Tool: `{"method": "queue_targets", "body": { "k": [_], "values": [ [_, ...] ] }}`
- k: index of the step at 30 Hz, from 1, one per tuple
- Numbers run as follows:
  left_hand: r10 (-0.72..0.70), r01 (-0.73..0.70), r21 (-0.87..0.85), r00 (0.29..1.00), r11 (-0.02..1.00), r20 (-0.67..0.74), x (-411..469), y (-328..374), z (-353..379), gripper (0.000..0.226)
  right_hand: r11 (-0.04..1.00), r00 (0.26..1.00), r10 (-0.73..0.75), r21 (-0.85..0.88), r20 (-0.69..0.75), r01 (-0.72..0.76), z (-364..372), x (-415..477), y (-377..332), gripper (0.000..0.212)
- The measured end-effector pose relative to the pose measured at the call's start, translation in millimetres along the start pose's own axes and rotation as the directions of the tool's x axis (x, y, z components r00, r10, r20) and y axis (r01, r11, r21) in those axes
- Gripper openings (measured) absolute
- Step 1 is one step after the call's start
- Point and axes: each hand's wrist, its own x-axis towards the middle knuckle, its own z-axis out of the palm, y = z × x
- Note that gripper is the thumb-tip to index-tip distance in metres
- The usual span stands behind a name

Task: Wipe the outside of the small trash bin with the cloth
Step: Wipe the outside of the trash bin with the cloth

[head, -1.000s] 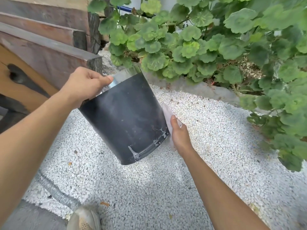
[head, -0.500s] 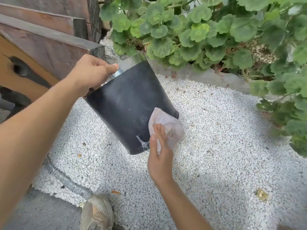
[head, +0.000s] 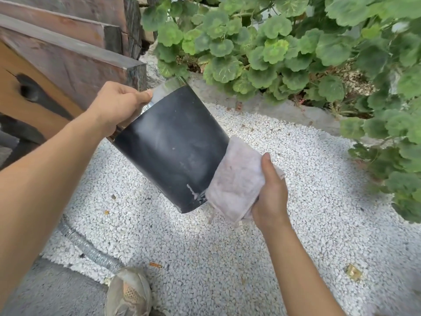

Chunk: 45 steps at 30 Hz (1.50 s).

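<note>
A small black trash bin (head: 173, 144) hangs tilted in the air above white gravel, its open rim up and to the left, its base down and to the right. My left hand (head: 116, 106) grips the shiny rim. A pale pinkish cloth (head: 234, 181) lies pressed against the bin's lower right side and base edge, held there by my right hand (head: 271, 197), thumb on top. Dusty smears and a white streak show on the black wall near the base.
White gravel (head: 296, 224) covers the ground. Leafy green plants (head: 273, 49) fill the top and right behind a stone border. Wooden beams (head: 68, 60) stand at the left. A ribbed metal hose (head: 91, 249) and my shoe (head: 128, 293) are at the bottom left.
My right hand has slid the cloth from the bin's front lower wall round to its lower right side and base edge. The left hand keeps its grip on the rim.
</note>
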Motion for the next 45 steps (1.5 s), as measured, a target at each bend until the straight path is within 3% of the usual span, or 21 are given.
{"method": "queue_targets", "body": {
  "k": [3,5,8,10,15,18,21,25,27,29,31,32,34,35,38,41,45],
  "values": [
    [-0.006,0.007,0.028,1.000,1.000,-0.021,-4.8,2.7,3.2,0.074,0.994,0.995,-0.094,-0.058,-0.040,0.092,-3.7,25.7,-21.7,0.049],
    [-0.015,0.017,0.040,0.999,0.999,-0.038,-8.3,6.2,4.9,0.072,0.958,0.989,-0.148,-0.254,-0.026,0.137,0.8,32.0,-18.5,0.053],
    [-0.040,0.041,0.047,0.999,0.998,-0.026,-12.9,12.7,6.0,0.062,0.773,0.968,-0.201,-0.582,0.151,0.251,11.4,25.7,16.8,0.049],
    [-0.044,0.045,0.068,0.999,0.997,-0.027,-16.2,18.9,8.0,0.053,0.653,0.938,-0.189,-0.676,0.290,0.340,18.7,12.2,50.4,0.052],
    [-0.036,0.040,0.132,0.999,0.990,-0.028,-21.9,42.6,18.9,0.038,0.409,0.785,-0.324,-0.671,0.528,0.619,16.8,-13.4,115.2,0.056],
    [-0.015,0.017,0.181,1.000,0.983,-0.013,-22.5,59.1,29.0,0.034,0.191,0.672,-0.336,-0.651,0.660,0.735,3.5,-15.2,130.3,0.055],
    [-0.008,0.012,0.227,1.000,0.974,-0.022,-21.0,72.0,35.4,0.034,-0.007,0.572,-0.301,-0.601,0.763,0.799,-8.4,-15.3,140.0,0.054],
    [-0.005,0.013,0.255,1.000,0.967,-0.031,-20.6,79.6,38.1,0.038,-0.089,0.538,-0.137,-0.552,0.831,0.829,-12.4,-26.5,142.3,0.052],
    [-0.001,0.008,0.254,1.000,0.967,-0.030,-21.2,80.4,38.8,0.040,0.009,0.576,-0.031,-0.576,0.817,0.817,-9.1,-38.5,138.7,0.050],
    [-0.001,0.008,0.249,1.000,0.968,-0.027,-20.7,79.9,39.1,0.040,0.292,0.706,0.080,-0.693,0.704,0.659,-3.2,-49.3,123.9,0.048],
    [-0.005,0.010,0.243,1.000,0.970,-0.023,-21.2,80.1,38.8,0.036,0.568,0.800,0.246,-0.750,0.548,0.339,0.2,-52.9,97.9,0.043],
    [-0.008,0.013,0.241,1.000,0.970,-0.024,-21.4,80.6,38.5,0.033,0.659,0.805,0.352,-0.737,0.478,0.150,-0.3,-50.8,80.8,0.044],
    [-0.021,0.025,0.226,1.000,0.974,-0.021,-22.7,81.6,37.9,0.032,0.779,0.788,0.479,-0.601,0.386,-0.180,-9.7,-34.2,46.2,0.052],
    [-0.026,0.030,0.221,0.999,0.975,-0.020,-23.7,82.3,37.8,0.033,0.824,0.808,0.473,-0.500,0.353,-0.264,-15.6,-24.2,27.3,0.053],
    [-0.031,0.032,0.219,0.999,0.975,-0.009,-25.9,87.1,38.8,0.034,0.923,0.883,0.345,-0.286,0.320,-0.257,-27.5,-2.5,-30.8,0.048],
    [-0.023,0.021,0.233,1.000,0.972,0.005,-26.8,92.9,40.9,0.049,0.984,0.920,0.136,-0.154,0.368,-0.084,-29.2,13.7,-76.9,0.055],
    [-0.019,0.009,0.240,0.999,0.971,0.037,-29.0,96.4,43.0,0.040,0.994,0.975,-0.095,-0.029,0.199,0.103,-2.9,37.8,-98.1,0.051]
  ]
}}
